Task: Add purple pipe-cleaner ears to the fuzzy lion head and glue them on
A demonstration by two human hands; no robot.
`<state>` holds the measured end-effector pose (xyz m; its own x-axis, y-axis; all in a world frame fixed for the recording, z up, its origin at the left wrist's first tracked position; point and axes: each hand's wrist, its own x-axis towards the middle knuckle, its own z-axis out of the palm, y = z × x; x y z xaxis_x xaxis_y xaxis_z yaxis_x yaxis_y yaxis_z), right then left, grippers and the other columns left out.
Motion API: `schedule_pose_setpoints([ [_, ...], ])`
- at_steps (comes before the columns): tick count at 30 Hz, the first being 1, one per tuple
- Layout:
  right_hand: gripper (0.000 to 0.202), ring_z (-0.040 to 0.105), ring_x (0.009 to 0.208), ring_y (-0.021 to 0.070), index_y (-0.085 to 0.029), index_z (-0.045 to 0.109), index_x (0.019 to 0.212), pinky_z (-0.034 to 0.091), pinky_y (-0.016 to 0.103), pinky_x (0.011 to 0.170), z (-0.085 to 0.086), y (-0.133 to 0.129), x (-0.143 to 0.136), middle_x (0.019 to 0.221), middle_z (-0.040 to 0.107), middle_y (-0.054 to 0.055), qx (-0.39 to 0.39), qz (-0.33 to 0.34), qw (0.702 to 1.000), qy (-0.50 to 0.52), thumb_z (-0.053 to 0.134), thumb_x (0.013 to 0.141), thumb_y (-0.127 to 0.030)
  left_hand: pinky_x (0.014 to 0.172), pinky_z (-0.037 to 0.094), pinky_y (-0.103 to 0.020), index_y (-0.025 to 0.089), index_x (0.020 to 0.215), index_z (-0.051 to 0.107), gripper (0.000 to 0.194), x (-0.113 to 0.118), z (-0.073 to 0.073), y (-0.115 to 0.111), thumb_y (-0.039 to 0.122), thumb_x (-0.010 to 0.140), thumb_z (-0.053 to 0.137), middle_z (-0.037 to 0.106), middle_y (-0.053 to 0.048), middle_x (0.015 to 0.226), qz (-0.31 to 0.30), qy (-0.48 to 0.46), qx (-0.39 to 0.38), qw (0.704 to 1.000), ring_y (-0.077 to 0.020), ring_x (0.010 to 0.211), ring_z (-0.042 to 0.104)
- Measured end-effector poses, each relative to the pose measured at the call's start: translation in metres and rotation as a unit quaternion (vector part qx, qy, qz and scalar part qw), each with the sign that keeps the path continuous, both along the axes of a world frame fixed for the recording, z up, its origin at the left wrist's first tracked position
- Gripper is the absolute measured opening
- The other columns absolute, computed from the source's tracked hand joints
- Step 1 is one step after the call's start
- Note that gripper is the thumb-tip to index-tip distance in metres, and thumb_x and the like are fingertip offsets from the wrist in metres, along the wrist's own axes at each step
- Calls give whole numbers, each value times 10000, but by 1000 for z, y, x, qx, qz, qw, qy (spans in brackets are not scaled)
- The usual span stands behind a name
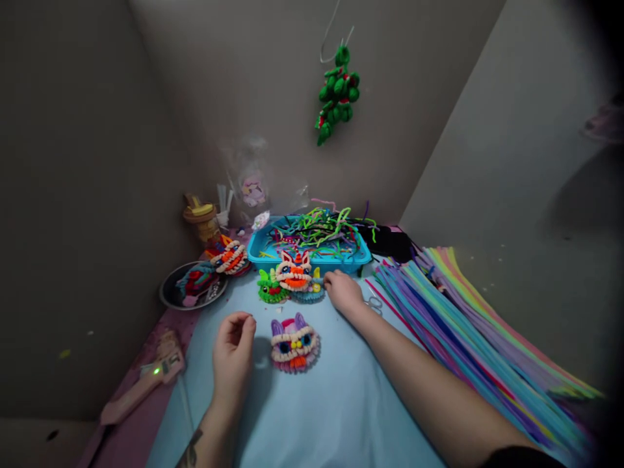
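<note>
A lion-head figure (294,343) made of fuzzy pipe cleaners, with purple ears, cream bands and an orange mouth, lies on the light blue cloth. My left hand (234,344) is held just left of it, thumb and index finger pinched together; anything between them is too small to make out. My right hand (344,292) reaches farther forward, its fingers curled beside a blue figure (311,292). Whether those fingertips touch that figure or hold something is unclear. A white and orange lion head (294,273) and a green figure (272,288) stand close together with the blue one.
Behind the figures is a blue tray (312,265) of pipe-cleaner scraps. Bundled pipe cleaners (468,338) cover the right side, near small scissors (374,302). At left are a metal bowl (170,302), another lion head (230,258), a cup (202,224) and a pink glue gun (146,380).
</note>
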<state>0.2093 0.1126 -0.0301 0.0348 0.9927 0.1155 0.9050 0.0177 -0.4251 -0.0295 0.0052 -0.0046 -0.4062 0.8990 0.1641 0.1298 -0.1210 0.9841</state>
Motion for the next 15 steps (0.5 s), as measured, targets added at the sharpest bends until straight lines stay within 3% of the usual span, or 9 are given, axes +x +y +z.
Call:
schedule_pose_setpoints([
  [6,170,585,819,220,-155,606,772,352,282,639,10,-14,-3,871,620,112,20,13,1000,10,459,812,-79,629,472,-251,185,820,577,219,1,-2,-3,401,781,579,609,-18,726,21,82,21,996,-165,684,585],
  [10,135,577,673,187,-185,536,727,363,263,594,16,-46,4,691,601,42,42,37,996,69,440,800,-127,614,453,-271,176,837,626,206,-31,21,6,365,756,605,647,-44,772,40,157,13,987,-186,677,590],
  [13,95,547,550,152,-209,500,671,366,237,537,11,-70,9,573,560,-21,41,65,990,116,466,755,-179,756,459,-331,153,900,662,241,-66,47,31,295,837,479,683,-101,918,66,429,-47,900,-238,836,620],
  [14,90,546,541,149,-211,493,662,373,233,532,8,-76,10,562,553,-26,42,69,988,129,462,744,-191,785,456,-349,147,958,664,278,-76,53,42,253,863,426,682,-118,990,52,494,-99,862,-253,891,621],
  [15,88,548,539,149,-213,489,658,381,231,528,5,-81,11,559,550,-26,43,71,987,141,455,738,-201,785,456,-361,143,952,680,274,-84,56,55,223,862,434,687,-127,996,27,510,-124,851,-267,899,626],
])
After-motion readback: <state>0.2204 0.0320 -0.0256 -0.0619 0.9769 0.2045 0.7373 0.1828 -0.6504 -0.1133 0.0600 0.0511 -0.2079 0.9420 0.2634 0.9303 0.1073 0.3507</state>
